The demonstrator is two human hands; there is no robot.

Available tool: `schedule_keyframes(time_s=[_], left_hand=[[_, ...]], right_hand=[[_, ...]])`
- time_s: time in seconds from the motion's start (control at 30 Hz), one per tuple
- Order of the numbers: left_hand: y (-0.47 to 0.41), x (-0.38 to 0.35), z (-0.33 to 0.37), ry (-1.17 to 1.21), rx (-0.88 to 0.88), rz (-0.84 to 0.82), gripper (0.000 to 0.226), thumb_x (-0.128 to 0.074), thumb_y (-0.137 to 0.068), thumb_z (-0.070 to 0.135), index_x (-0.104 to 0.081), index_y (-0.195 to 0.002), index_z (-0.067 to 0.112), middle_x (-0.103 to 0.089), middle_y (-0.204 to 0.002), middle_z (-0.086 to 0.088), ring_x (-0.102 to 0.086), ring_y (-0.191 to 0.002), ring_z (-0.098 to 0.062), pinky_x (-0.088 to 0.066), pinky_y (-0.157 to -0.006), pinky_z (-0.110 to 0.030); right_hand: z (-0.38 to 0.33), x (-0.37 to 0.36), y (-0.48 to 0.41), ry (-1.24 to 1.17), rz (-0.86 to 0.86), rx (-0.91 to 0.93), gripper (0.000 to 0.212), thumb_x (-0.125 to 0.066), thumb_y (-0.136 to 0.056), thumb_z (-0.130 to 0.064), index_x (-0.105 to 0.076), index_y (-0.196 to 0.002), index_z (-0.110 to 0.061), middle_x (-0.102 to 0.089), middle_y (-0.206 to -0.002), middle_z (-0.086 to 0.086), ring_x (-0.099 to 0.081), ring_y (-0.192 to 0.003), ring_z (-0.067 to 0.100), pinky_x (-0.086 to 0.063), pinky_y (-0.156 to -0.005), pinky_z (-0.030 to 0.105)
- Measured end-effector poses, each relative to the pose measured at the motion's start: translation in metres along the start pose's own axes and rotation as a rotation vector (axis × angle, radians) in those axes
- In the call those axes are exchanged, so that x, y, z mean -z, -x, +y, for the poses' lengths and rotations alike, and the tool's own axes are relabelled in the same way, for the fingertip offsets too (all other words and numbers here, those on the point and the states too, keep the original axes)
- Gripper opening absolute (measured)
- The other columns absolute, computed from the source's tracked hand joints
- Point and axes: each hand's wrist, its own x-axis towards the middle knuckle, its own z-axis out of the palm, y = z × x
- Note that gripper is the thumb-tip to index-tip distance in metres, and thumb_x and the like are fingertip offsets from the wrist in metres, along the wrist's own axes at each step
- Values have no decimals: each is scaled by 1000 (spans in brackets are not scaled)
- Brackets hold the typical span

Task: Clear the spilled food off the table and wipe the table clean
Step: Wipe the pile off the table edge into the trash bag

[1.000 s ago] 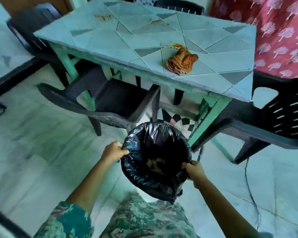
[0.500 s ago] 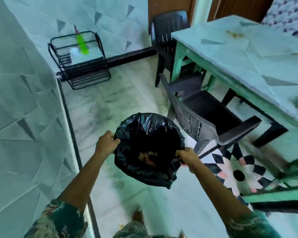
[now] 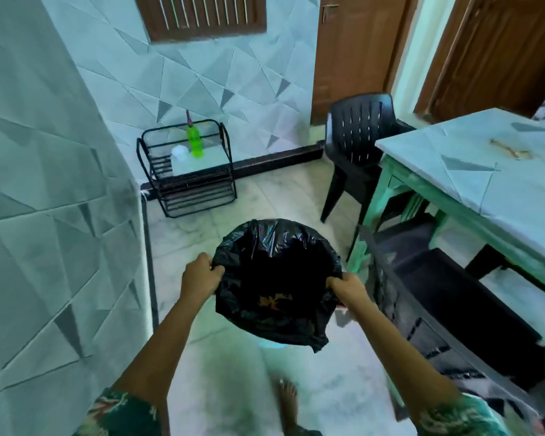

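I hold a black bin bag [image 3: 274, 313] open in front of me above the floor. My left hand [image 3: 199, 274] grips its left rim and my right hand [image 3: 349, 289] grips its right rim. Orange-brown food scraps [image 3: 274, 301] lie at the bottom inside the bag. The green table [image 3: 485, 177] with a pale tiled top stands at the right, and an orange food smear [image 3: 513, 150] streaks its surface. The cloth is out of view.
Two black plastic chairs stand by the table, one at its end [image 3: 359, 140] and one close on my right [image 3: 447, 297]. A black wire rack [image 3: 188, 171] holding a green bottle [image 3: 195, 140] stands against the far wall. A tiled wall runs along my left; brown doors are behind.
I have turned left away from the table while carrying the bag. The cloth on the table has left the view, and the rack, wall and doors have come into view.
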Motion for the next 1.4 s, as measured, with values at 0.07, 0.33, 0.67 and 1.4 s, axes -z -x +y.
schedule_keyframes(time_s=[0.07, 0.33, 0.67, 1.4], left_hand=[[-39, 0, 8, -3, 4, 8, 19, -57, -84, 19, -51, -89, 2, -61, -83, -16, -62, -74, -34, -54, -69, -42], [-205, -1, 45, 8, 86, 36, 19, -58, -84, 21, -51, -94, 6, -61, -88, -14, -62, -79, -33, -54, -73, -44], [-427, -3, 81, 23, 101, 70, 14, -57, -84, 17, -47, -80, 8, -55, -74, -8, -54, -72, -27, -46, -66, -36], [-963, -74, 207, -25, 161, -100, 20, -58, -86, 19, -54, -99, 5, -62, -96, -13, -56, -89, -30, -35, -67, -30]], right_hand=[[-21, -12, -38, -9, 0, 24, 16, -51, -83, -5, -47, -67, -8, -44, -58, 8, -42, -53, 20, -33, -52, 27], [-117, -44, -200, -32, -36, 17, 23, -54, -78, -6, -41, -59, -10, -46, -60, 10, -45, -59, 22, -35, -56, 33], [-240, -95, -404, 20, -60, 17, 16, -53, -79, -8, -44, -65, -8, -45, -63, 11, -41, -60, 20, -30, -56, 32], [-475, -159, -858, 7, 43, -132, 16, -53, -80, -6, -48, -66, -9, -54, -65, 11, -50, -59, 22, -36, -55, 28]])
